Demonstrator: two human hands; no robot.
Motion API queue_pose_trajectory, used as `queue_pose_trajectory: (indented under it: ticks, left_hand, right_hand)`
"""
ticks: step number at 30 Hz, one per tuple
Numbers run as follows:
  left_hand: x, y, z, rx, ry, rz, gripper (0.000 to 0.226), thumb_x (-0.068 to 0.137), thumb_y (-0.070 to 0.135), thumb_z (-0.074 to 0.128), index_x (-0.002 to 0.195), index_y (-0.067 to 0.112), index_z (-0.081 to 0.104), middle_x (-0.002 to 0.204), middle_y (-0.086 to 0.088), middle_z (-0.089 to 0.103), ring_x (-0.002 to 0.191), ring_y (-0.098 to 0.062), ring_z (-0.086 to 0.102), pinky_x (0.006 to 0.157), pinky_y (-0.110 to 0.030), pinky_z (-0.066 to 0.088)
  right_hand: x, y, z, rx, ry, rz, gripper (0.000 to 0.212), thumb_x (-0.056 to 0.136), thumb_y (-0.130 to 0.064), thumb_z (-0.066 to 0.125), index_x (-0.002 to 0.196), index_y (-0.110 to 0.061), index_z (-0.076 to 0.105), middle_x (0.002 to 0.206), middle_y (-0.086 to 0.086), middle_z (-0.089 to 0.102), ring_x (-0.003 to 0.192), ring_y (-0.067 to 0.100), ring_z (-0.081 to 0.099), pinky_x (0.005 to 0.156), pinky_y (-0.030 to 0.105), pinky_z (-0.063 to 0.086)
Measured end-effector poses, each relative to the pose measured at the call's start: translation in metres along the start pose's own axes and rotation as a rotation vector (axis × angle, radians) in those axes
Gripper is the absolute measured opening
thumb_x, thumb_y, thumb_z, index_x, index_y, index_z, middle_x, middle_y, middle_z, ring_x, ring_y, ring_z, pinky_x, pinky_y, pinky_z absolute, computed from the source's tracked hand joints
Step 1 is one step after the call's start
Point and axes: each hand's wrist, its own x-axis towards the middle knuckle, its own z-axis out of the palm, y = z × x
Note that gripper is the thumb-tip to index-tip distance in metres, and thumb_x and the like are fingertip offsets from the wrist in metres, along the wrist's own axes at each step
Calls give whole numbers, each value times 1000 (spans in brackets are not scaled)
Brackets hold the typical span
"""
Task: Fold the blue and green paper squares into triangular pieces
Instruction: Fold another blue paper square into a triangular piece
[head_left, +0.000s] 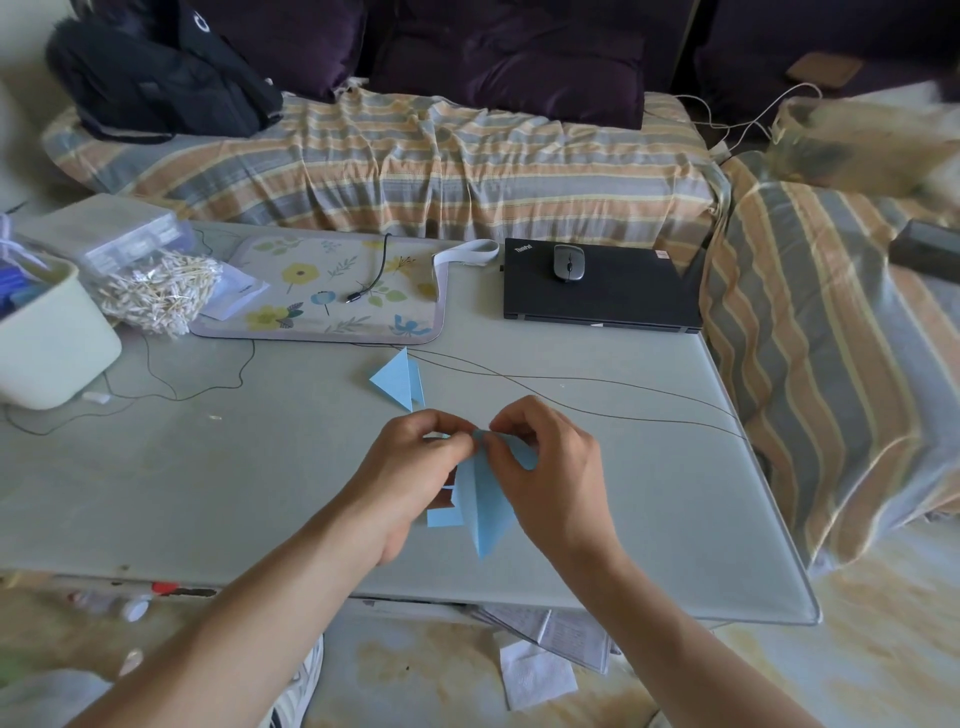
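While raised just above the table (208, 493) near its front edge, both hands meeting at the top corner of a blue paper (483, 499): left hand (410, 467) and right hand (550, 467) each with fingers curled, pinching that corner between thumb and fingertips, paper hanging folded into a point toward the front edge. Farther back, toward the middle, a folded blue triangle (397, 382) lying flat. Along the back edge, a closed laptop (597, 291) with a mouse (568, 263) on top, beside a flowered mat (332, 291). At the left edge, a white tub (52, 343). Behind, a striped sofa (415, 156).
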Motion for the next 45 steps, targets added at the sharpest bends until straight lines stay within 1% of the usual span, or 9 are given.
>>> queue_pose_trajectory:
  ticks: [5,11,16,22,30,33,37,42,45]
  left_hand:
    - [3,-2,-2,26,9,2,10,94,17,66,89,16,73,91,-6,77,78,-17,76,62,-27,58]
    - [3,-2,-2,-4,42,-33,12,94,12,62,91,7,73,84,-8,75,66,-17,72,58,-27,55]
    - [3,4,-3,-133,17,-97,17,94,8,62,97,-1,75,85,-13,78,64,-19,71,56,-25,57]
    - [7,7,-6,-269,-10,-95,19,97,5,56,103,-3,73,82,-12,77,66,-21,75,61,-29,62]
    - [7,0,-5,-97,-24,15,16,92,-6,66,104,3,70,91,-12,73,75,-19,77,61,-26,60]
    - [7,0,-6,-76,15,59,17,88,-7,70,100,5,71,85,-8,70,69,-16,75,60,-25,60]
    - [7,1,-7,-65,32,114,15,86,-1,77,100,5,72,82,-9,68,70,-18,74,66,-29,63]
    - [10,0,-11,-37,52,99,5,92,7,72,93,3,74,85,-13,75,71,-19,75,70,-35,65]
    - [14,-6,-15,196,87,158,7,90,15,76,84,10,75,77,-6,74,76,-21,76,76,-40,65]
  right_hand:
    - [0,-1,0,1,-10,-36,17,81,-1,73,79,-14,61,77,-7,63,74,12,59,66,18,47]
    - [-4,-2,3,-9,-23,-68,15,82,-1,71,83,-14,64,82,-7,63,76,7,58,66,14,46]
    - [-5,-1,5,-30,-48,-137,9,86,-13,69,92,-20,70,93,-7,65,80,12,62,67,35,53]
    - [-3,-1,6,-12,-46,-221,16,91,-10,62,96,-15,77,92,-2,68,83,10,63,75,20,51]
    - [6,-2,-3,171,-116,114,17,87,-2,69,94,-18,69,81,-12,72,78,7,69,70,13,51]
    - [9,-7,-7,217,-126,224,8,93,-18,68,87,-23,70,80,-15,73,78,3,69,66,13,49]
    - [11,-6,-11,202,-242,353,18,92,-36,69,80,-23,73,75,-11,72,67,1,61,60,15,45]
    - [14,3,-14,185,-300,383,14,93,-22,67,81,-19,72,75,-6,71,63,3,55,58,15,41]
    - [16,5,-16,54,-307,277,12,94,-16,64,83,-16,70,74,-8,67,64,2,53,59,12,40]
